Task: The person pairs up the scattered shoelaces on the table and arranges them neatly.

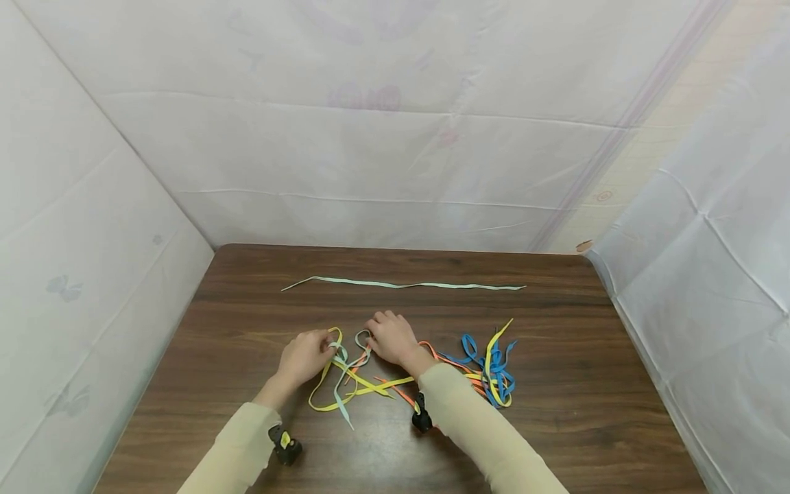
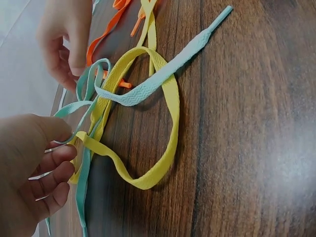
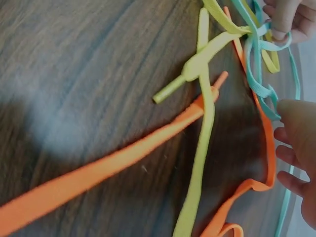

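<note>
A mint-green shoelace [image 2: 143, 92], looped and crossed over itself, lies between the two hands. My left hand [image 1: 304, 358] pinches a loop of it between thumb and fingers. On the other side, my right hand [image 1: 393, 337] pinches another part of the same lace; the right wrist view has the thumb [image 3: 291, 111] on it, the contact partly hidden. Beneath and around the mint lace runs a yellow shoelace [image 2: 173, 111], curving in a wide loop near the left hand. An orange shoelace [image 3: 98, 169] passes under the right forearm, its tip close to the yellow ends.
Along the back of the brown wooden table [image 1: 247, 309] a second mint-green shoelace [image 1: 395, 285] is stretched nearly straight. Blue shoelaces [image 1: 469, 346] lie bunched at the right, tangled with a yellow lace [image 1: 488, 363] and orange strands. Pale sheets hang behind and at both sides.
</note>
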Motion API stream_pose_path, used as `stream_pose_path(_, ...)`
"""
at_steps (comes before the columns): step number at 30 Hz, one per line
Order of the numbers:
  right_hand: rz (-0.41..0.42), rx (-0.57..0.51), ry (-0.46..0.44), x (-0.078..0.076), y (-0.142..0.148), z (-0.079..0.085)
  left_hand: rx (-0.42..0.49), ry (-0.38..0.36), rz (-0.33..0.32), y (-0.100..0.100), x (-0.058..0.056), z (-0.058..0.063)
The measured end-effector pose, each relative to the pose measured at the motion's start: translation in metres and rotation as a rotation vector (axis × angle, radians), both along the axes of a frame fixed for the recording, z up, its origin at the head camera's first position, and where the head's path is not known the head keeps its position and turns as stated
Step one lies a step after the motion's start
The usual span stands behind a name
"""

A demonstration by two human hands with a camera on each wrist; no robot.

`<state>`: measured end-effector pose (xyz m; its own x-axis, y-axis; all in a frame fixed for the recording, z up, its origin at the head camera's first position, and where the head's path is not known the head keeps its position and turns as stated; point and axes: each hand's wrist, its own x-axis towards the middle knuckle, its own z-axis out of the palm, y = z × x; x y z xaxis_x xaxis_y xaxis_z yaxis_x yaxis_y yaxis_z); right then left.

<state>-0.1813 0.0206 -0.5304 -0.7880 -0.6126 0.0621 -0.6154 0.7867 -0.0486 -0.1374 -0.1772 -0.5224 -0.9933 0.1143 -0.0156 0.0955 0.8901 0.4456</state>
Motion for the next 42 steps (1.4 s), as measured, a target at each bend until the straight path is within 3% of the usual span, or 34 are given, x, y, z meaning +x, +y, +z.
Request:
stream_pose_path(4,-0.017,0.024,0.005,0.002,-0.001,-0.003,0.000,0.000,-0.005,0.000,0.002,0.002)
stream_pose_path(14,-0.024,-0.031,0.039,0.000,0.008,-0.010,-0.011,0.033,-0.007,-0.004,0.005,0.000)
stream_pose_path(25,0.041,-0.119,0.115,-0.003,0.026,0.003,-0.018,0.030,0.006,-0.013,0.006,0.004)
stream_pose_path(32,0.090,-0.175,0.116,-0.003,0.039,0.010,-0.009,0.019,0.030,-0.020,0.008,0.007)
stream_pose_path(42,0.103,-0.227,0.148,-0.008,0.062,0.019,0.001,0.054,0.031,-0.030,0.007,0.013)
